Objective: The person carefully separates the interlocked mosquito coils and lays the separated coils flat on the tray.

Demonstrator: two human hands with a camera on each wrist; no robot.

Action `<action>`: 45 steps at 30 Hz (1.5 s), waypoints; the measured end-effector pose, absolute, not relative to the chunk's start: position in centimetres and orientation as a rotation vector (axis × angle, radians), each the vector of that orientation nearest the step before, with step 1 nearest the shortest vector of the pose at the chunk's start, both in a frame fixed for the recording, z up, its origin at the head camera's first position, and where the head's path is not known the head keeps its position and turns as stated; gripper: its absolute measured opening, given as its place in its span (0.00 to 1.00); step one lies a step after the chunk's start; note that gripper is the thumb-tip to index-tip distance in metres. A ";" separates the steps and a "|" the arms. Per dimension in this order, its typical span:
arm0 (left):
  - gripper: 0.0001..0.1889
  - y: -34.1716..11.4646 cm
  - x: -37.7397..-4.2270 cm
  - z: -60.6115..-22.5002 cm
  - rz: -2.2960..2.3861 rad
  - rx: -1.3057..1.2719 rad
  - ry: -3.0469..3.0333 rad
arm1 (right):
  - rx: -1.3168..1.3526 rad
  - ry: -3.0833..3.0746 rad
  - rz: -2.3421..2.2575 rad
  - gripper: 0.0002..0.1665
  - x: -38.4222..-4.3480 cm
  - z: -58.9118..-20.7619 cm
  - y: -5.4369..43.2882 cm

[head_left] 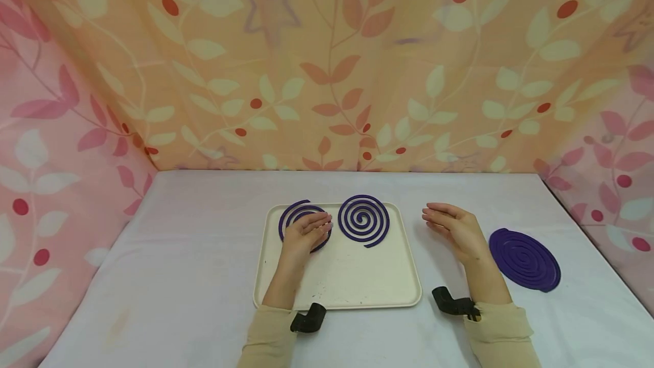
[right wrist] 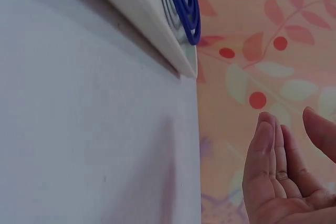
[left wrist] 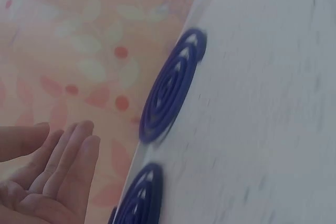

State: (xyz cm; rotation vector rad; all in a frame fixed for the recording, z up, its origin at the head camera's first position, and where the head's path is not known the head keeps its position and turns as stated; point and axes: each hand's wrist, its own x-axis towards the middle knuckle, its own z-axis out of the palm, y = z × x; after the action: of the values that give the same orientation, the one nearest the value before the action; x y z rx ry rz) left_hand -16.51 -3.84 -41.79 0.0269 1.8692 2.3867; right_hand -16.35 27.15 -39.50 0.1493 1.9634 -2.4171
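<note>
Two dark purple spiral mosquito coils lie side by side on a cream tray (head_left: 357, 291). My left hand (head_left: 304, 237) is over the left coil (head_left: 288, 221) and hides part of it; in the left wrist view the fingers (left wrist: 68, 161) are relaxed with nothing between them. The right coil (head_left: 361, 219) lies uncovered near the tray's far edge. To the right of the tray, my right hand (head_left: 457, 231) is above the table, its fingers (right wrist: 262, 166) gently bent and holding nothing. A closely wound purple coil (head_left: 524, 260) lies beside the right wrist, on the table.
The tray stands on a white-covered table (head_left: 194, 254). A flowered cloth (head_left: 327, 67) hangs along the table's back edge, with pink cloth at both sides. Each wrist carries a black camera mount (head_left: 309, 318). Small dark specks dot the tray.
</note>
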 end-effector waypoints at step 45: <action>0.11 23.6 -11.3 -42.9 2.095 -0.080 1.605 | 0.193 2.019 -2.507 0.21 -8.7 -41.4 46.3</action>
State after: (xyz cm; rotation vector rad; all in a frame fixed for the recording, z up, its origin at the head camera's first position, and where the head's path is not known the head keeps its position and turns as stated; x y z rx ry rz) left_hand -11.33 23.61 -42.87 -0.0797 1.6049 2.0946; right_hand -8.68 46.27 -41.39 0.1930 2.0193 -2.5067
